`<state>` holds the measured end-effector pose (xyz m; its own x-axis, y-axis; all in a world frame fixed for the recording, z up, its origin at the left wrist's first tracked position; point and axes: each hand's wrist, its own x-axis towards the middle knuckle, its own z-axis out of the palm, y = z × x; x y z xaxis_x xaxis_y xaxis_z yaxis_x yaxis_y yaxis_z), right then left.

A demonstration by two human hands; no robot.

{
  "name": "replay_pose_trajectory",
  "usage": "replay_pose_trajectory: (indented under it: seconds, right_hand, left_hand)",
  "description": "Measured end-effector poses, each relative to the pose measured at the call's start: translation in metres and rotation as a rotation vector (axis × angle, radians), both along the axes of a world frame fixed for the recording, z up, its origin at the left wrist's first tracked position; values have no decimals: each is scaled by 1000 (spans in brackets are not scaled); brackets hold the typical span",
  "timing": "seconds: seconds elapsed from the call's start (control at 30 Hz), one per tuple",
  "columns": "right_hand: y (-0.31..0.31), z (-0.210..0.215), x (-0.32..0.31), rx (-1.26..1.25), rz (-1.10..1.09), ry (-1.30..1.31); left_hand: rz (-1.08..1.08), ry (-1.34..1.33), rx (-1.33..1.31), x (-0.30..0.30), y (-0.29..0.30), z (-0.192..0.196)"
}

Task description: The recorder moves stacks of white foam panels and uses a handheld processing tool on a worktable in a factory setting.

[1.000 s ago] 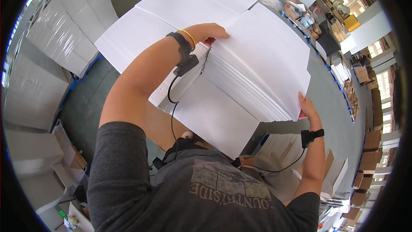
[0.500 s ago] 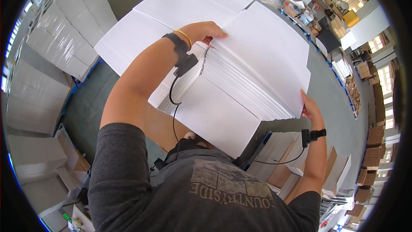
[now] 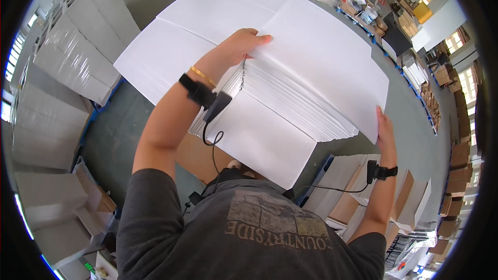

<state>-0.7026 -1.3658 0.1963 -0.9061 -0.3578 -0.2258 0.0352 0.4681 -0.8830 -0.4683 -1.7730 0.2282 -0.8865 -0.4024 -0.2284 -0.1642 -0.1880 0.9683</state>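
A large white cardboard sheet point(image 3: 327, 57) with fold lines lies at the top of a stack of like sheets point(image 3: 298, 98). My left hand point(image 3: 245, 45) pinches its near edge by the fold in the middle, thumb on top and fingers underneath. At the right corner, my right hand point(image 3: 385, 129) grips the sheet with the thumb on its upper face and fingers mostly hidden behind it. That corner juts out past the layered edges of the stack. A white panel point(image 3: 264, 135) slopes toward me below the layers.
Plastic-wrapped white stacks point(image 3: 78, 46) stand on blue pallets at the left. Near my right elbow are upright board bundles point(image 3: 337, 181). A pallet with cartons and plastic point(image 3: 358, 8) sits at the far right, and brown boxes point(image 3: 456, 171) line the right side.
My right hand has moved right with the sheet's corner, which now sticks out farther beyond the stack. My left hand keeps its grip and has shifted slightly left.
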Motion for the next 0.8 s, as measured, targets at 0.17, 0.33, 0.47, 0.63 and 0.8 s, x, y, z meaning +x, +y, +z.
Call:
replay_pose_trajectory:
  seconds: [0.17,0.33,0.47,0.63,0.8]
  right_hand:
    - [40,23,73,-98,7,344]
    - [104,-35,165,-160,-57,542]
    - [137,-75,228,-159,-60,330]
    - [142,-102,266,-159,-76,194]
    - [148,-145,277,-108,-64,48]
  left_hand:
    - [94,171,107,68,61,-4]
    - [58,186,161,139,110,-52]
    - [11,49,180,185,128,-97]
    - [1,-79,287,205,136,-134]
    - [-48,-210,257,212,136,-167]
